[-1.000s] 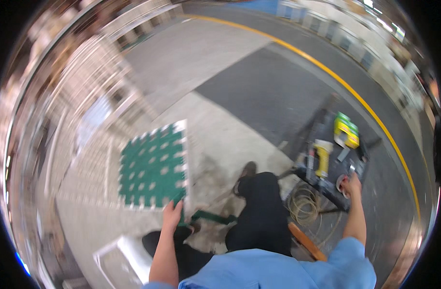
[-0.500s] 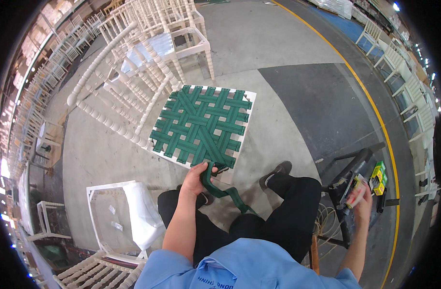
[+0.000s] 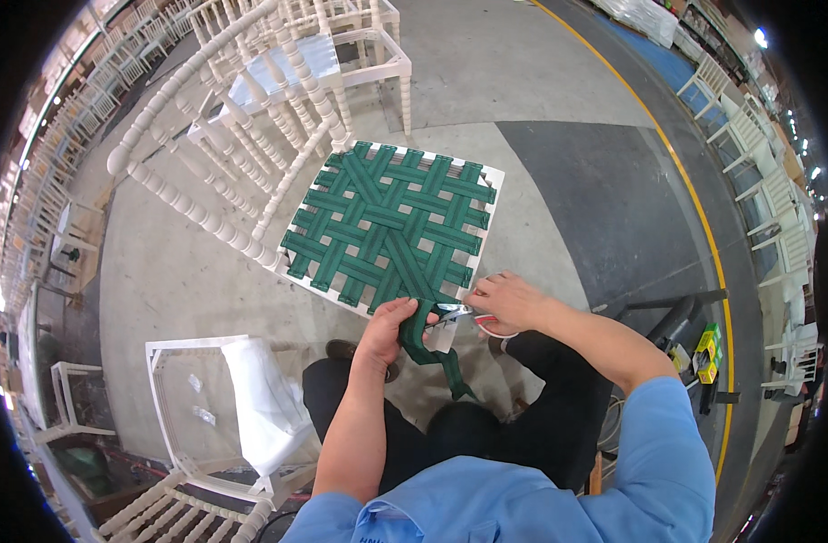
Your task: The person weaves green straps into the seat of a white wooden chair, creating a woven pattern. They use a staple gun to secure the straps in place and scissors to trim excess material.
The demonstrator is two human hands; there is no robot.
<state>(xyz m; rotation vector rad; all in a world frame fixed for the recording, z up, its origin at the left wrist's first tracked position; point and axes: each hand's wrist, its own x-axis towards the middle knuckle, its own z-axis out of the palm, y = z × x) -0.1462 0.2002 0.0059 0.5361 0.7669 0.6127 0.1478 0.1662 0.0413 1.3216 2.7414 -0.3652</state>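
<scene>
A white chair lies tipped in front of me, its seat frame [image 3: 298, 215] woven with green webbing [image 3: 387, 226]. A loose green strap end [image 3: 432, 348] hangs from the seat's near edge toward my knees. My left hand [image 3: 387, 330] pinches this strap just below the seat. My right hand [image 3: 504, 303] holds scissors [image 3: 464, 317] with red-and-white handles, their blades touching the strap beside my left fingers. I sit with dark trousers and a blue shirt.
White spindle chair backs [image 3: 215, 145] lie to the left of the seat. Another white chair frame [image 3: 206, 398] with plastic wrap stands at my lower left. At my right a dark cart [image 3: 681, 317] carries yellow-green tools [image 3: 706, 348]. A yellow floor line [image 3: 667, 154] curves behind; more white chairs line the edges.
My view swung left from the cart to the woven seat. My right hand left the cart and came to the strap with scissors; my left hand stayed gripping the strap.
</scene>
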